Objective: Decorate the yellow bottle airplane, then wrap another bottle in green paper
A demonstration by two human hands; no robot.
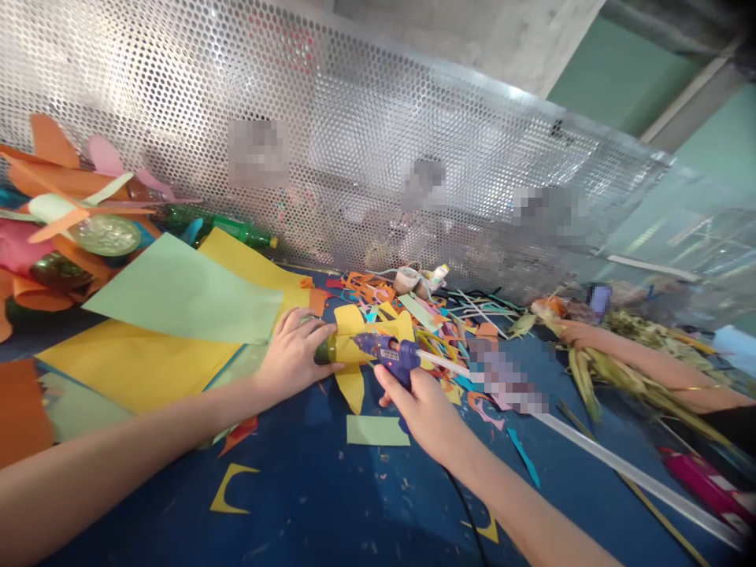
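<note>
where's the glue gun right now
In the head view, the glue gun is just right of centre, gripped in the right hand, its nozzle pointing left at the yellow paper wrapped around the bottle that the left hand steadies.

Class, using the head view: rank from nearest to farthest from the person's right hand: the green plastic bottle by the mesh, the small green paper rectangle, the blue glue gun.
1. Blue glue gun, held in the right hand.
2. Small green paper rectangle, on the table just left of it.
3. Green plastic bottle, far back-left.
</note>
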